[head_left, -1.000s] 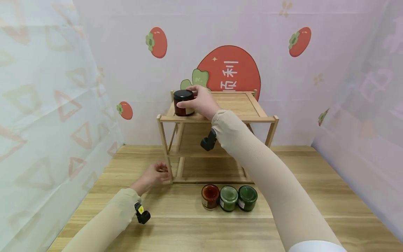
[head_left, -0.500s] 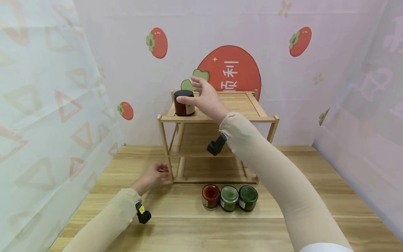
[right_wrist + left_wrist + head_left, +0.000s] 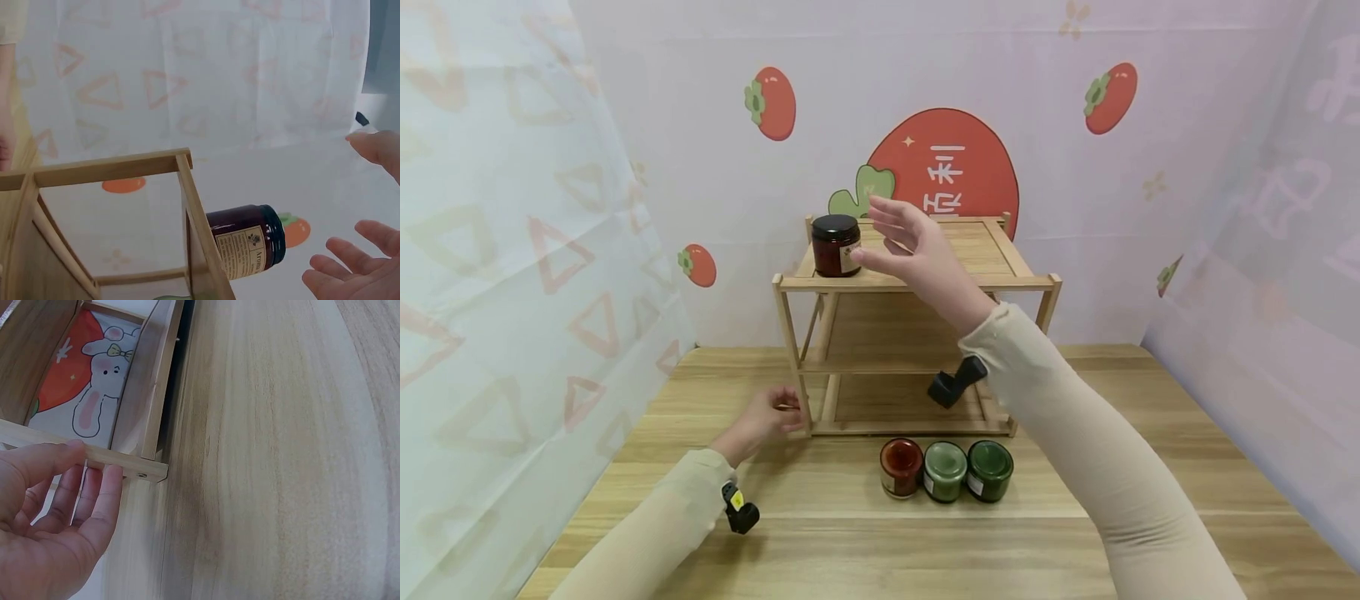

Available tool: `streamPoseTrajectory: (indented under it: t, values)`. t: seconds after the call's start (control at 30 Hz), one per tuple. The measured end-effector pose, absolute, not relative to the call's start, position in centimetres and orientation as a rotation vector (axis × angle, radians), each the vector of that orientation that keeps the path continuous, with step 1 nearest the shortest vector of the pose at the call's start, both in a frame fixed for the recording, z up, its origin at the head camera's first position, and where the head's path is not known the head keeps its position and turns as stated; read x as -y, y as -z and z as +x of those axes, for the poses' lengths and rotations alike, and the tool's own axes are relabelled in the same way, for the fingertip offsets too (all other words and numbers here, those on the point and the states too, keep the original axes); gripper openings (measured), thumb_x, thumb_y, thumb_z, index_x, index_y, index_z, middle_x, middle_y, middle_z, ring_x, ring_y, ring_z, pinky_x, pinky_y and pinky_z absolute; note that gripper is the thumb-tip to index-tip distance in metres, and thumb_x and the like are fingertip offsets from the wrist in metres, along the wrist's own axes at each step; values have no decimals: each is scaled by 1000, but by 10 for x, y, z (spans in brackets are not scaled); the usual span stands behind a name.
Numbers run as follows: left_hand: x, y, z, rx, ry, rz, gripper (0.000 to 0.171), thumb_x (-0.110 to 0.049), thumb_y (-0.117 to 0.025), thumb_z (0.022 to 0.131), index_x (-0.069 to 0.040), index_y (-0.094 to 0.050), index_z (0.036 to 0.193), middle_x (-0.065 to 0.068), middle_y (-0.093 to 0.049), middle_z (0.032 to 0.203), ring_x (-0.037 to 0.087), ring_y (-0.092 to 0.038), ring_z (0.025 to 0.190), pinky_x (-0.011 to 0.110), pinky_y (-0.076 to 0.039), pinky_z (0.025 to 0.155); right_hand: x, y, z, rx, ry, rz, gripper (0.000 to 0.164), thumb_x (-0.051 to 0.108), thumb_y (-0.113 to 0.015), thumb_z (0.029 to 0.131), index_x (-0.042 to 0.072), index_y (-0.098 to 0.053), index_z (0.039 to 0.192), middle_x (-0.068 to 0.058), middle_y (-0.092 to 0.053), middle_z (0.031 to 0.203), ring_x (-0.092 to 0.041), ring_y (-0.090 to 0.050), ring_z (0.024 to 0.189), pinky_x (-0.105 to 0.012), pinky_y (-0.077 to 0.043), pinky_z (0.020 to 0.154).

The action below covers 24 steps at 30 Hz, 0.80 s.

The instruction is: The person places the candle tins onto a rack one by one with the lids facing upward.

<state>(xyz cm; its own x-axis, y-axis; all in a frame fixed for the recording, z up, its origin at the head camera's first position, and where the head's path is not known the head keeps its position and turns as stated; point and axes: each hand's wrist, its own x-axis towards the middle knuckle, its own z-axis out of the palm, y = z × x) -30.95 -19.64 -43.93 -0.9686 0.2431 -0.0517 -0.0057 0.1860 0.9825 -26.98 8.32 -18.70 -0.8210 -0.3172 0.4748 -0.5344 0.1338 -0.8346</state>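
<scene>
A dark red candle jar [image 3: 836,247] with a black lid and a cream label stands upright on the left end of the wooden rack's top shelf [image 3: 955,247]. My right hand [image 3: 925,260] is just to the jar's right, fingers spread and holding nothing. The right wrist view shows a gap between the fingers [image 3: 353,265] and the jar [image 3: 244,240]. Low on the left, my left hand [image 3: 767,421] pinches the rack's front left leg [image 3: 115,459] between thumb and fingertips.
On the table before the rack, a red jar [image 3: 901,468], a light green jar [image 3: 945,472] and a dark green jar [image 3: 990,472] stand in a row. Printed cloth [image 3: 700,167] hangs behind and at both sides. Lower shelves [image 3: 895,333] lie beneath the top.
My right hand has let go of the dark red jar and drawn away to the right. The jar stays on the top shelf. My left hand has not moved.
</scene>
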Motion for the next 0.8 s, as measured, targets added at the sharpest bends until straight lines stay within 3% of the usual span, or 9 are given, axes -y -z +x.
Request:
streamPoseTrajectory:
  t: [0.37, 0.8]
  values:
    - [196, 436, -308, -2269, -1857, 231, 35, 10, -58, 89, 12, -47, 122, 17, -56, 110, 18, -62, 91, 34, -59, 86, -116, 224, -247, 2174, -1725, 958, 64, 2, -72, 84, 4, -43, 141, -7, -45, 147, -16, -40, 138, -25, -35, 115]
    - [194, 436, -308, -2273, -1850, 208, 35, 14, -57, 87, 12, -47, 121, 18, -56, 111, 20, -61, 94, 35, -59, 87, -161, 278, -235, 2287, -1588, 1032, 59, 3, -71, 86, 0, -45, 138, -12, -46, 145, -23, -41, 137, -27, -36, 114]
